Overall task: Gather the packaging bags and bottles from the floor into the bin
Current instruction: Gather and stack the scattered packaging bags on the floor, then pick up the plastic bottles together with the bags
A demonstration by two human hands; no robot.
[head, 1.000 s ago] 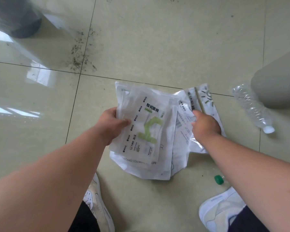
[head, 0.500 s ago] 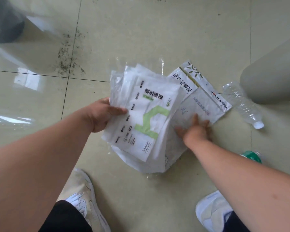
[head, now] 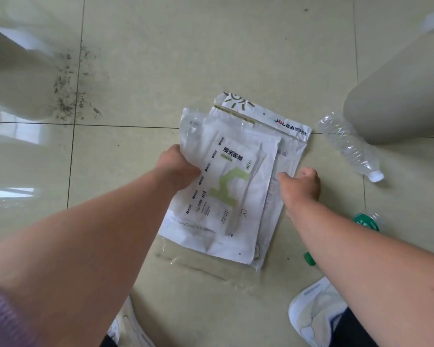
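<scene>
A stack of white packaging bags [head: 232, 186] lies on the tiled floor in front of me; the top one has a green shape and dark print. My left hand [head: 177, 165] grips the stack's left edge. On the right edge, my right hand [head: 302, 185] pinches the stack between thumb and fingers. A clear plastic bottle [head: 350, 146] with a white cap lies on the floor to the right of the bags. A second bottle with a green label [head: 366, 221] shows partly behind my right forearm. The grey bin [head: 398, 96] stands at the right.
A green bottle cap [head: 309, 259] peeks out by my right forearm. My two white shoes [head: 318, 311] are at the bottom. Dark dirt specks [head: 65, 96] mark the tile at the upper left, near a pale object at the left edge.
Both hands have squared the fanned bags into one neat stack. My right hand moved from pressing flat on the right-hand bags to pinching the stack's right edge.
</scene>
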